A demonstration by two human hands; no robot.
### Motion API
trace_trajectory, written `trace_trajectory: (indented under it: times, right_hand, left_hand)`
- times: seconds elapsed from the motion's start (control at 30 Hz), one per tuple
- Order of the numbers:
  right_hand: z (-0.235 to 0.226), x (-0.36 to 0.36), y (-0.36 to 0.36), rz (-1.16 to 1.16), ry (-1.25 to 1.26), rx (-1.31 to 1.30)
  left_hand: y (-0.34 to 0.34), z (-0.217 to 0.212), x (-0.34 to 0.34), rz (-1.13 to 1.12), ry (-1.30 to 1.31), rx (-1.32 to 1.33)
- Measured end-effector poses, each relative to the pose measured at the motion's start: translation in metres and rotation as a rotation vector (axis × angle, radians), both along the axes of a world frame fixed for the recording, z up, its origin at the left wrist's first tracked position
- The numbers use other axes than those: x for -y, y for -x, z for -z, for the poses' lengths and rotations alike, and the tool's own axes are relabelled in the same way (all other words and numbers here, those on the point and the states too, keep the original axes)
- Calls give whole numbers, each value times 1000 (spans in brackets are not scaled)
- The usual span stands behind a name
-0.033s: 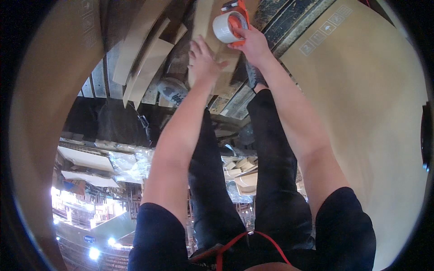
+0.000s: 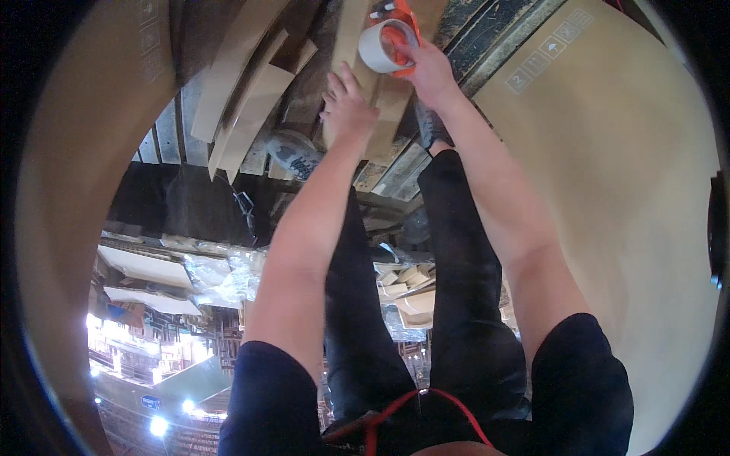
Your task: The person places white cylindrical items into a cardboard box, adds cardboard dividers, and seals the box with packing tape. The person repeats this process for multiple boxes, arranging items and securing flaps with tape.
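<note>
At the far left we see a large cardboard sheet (image 2: 68, 190) curving along the edge, and next to it a few loose cardboard strips (image 2: 243, 99) lying on the slatted floor (image 2: 171, 125). Our left hand (image 2: 347, 106) lies flat, fingers spread, pressing on a narrow folded cardboard piece (image 2: 384, 106) at the far middle; it grips nothing, only holds the piece down. The arm reaches straight out and down from the shoulder, elbow nearly locked. Just to the right, our right hand (image 2: 430, 72) is closed around the orange handle of a tape dispenser (image 2: 389, 42), its pale roll resting on the far end of the same cardboard piece. The two hands are near each other but not touching. We judge the cardboard light and stiff along its fold yet easy to crease, best steadied by a flat palm; the dispenser is light, rigid, with a sharp cutting edge, best held by its handle. Farther right lies a broad cardboard box (image 2: 608, 190).
</note>
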State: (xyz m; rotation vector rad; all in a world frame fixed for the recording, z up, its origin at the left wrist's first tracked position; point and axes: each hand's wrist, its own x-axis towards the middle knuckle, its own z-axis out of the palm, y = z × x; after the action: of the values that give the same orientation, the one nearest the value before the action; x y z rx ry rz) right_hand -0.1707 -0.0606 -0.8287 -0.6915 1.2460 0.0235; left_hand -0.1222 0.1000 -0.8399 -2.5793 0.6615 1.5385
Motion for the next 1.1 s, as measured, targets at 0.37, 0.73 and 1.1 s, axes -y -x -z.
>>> trace_trajectory:
  times: [0.37,0.73,1.1]
  right_hand:
    - [29,181,-17,-296,258,-298]
    - [44,68,6,-620,876,-472]
    - [36,92,-29,-293,169,-229]
  left_hand:
    - [-11,30,-22,-208,-25,-156]
    - [-2,8,-20,-255,-42,-3]
    - [16,35,-38,-94,6,-191]
